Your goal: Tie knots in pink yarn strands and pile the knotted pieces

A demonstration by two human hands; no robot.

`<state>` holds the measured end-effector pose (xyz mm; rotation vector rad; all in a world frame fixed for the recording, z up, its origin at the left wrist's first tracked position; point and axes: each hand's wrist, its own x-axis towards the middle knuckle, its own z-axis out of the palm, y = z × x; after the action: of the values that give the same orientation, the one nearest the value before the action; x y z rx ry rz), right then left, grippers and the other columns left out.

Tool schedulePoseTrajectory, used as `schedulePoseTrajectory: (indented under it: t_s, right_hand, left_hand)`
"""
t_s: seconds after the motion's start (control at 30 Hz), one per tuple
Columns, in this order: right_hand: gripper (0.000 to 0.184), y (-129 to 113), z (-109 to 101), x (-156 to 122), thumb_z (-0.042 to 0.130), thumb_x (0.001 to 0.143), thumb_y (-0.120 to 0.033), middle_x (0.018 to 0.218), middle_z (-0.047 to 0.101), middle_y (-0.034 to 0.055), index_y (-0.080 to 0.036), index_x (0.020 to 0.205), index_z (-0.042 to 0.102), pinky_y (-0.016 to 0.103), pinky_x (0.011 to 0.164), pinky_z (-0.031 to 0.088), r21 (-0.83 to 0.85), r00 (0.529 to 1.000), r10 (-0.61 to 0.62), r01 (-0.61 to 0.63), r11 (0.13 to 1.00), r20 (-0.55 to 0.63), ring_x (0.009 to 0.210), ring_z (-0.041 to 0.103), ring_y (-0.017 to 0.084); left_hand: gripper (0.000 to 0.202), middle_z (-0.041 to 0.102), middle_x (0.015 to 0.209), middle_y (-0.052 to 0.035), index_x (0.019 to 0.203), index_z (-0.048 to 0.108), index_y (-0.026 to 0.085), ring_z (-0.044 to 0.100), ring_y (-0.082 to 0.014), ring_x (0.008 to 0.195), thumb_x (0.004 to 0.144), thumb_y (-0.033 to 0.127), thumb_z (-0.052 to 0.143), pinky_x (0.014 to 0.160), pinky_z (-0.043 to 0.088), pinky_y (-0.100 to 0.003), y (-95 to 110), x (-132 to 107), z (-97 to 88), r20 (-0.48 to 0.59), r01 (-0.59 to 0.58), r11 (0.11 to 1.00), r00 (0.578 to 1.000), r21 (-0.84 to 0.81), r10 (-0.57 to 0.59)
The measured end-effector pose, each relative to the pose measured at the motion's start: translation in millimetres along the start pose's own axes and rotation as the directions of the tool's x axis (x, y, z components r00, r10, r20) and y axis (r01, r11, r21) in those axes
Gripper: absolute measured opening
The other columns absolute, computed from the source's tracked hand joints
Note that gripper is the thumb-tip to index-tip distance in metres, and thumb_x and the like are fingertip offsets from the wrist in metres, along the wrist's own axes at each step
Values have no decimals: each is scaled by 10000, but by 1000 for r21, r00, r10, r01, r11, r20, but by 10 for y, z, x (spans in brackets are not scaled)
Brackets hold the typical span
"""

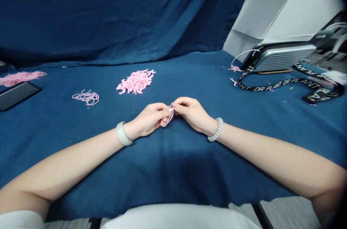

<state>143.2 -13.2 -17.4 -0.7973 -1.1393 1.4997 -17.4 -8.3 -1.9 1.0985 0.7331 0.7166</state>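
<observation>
L hand (148, 120) & R hand (193, 115): both grips narrow, fingertips pinching pink cord loop (167, 118) between them, over blue cloth (173, 171). Pile of knotted pink pcs (136, 81) ahead, left of hands.

The only view looks from the person's head, forward and down over a navy cloth-covered worktop (173, 175), fairly close above the left hand (148, 120) and right hand (193, 114), with a dark blue fabric backdrop (108, 16) along the far side.
</observation>
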Motion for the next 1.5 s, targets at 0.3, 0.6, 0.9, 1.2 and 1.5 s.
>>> schedulePoseTrajectory:
  t_s: [0.3, 0.6, 0.9, 1.2, 1.5]
  right_hand:
    - [177, -7, -1, 2, 736, 643, -284, 639, 593, 2, -148, 631, 624, 290, 661, 411, -10, 1000, 10, -10, 1000, 2, 612, 513, 104]
    - [166, -46, 27, -26, 731, 650, -271, 630, 599, -4, -144, 608, 633, 274, 662, 404, -41, 999, 6, -5, 999, 32, 623, 523, 100]
    - [174, -67, -6, -5, 737, 638, -306, 724, 649, 9, -170, 742, 704, 267, 691, 409, 65, 992, 110, -114, 991, 57, 672, 543, 100]
    - [235, -77, -41, 5, 699, 699, -355, 1078, 601, 42, -218, 889, 718, 329, 908, 406, -85, 972, 43, -24, 996, 229, 962, 561, 154]
    - [171, -159, -85, 16, 658, 755, -337, 1135, 589, 63, -210, 840, 736, 345, 1048, 293, -243, 934, 115, -31, 970, 339, 1254, 381, 190]
  left_hand:
    - [206, 495, 518, 14, 614, 556, 115, 420, -48, 468, 749, 230, 659, 454, 334, -166, -11, 3, -5, -9, 11, 999, 1000, 43, -10]
    - [251, 477, 494, 14, 573, 543, 120, 414, -54, 462, 770, 246, 635, 478, 348, -188, 4, 17, -61, 100, 41, 996, 994, 83, -50]
    - [183, 492, 511, 19, 644, 565, 129, 421, -60, 469, 750, 246, 657, 475, 354, -190, -3, -2, -44, 109, 17, 999, 994, 32, -20]
    - [247, 470, 484, 13, 585, 554, 117, 407, -62, 469, 777, 255, 626, 480, 344, -198, -5, 6, -61, 140, -5, 999, 990, 43, -1]
    - [201, 465, 467, 31, 649, 581, 120, 384, -58, 441, 707, 278, 691, 455, 309, -199, 25, -15, -28, 113, 29, 995, 993, 91, -39]
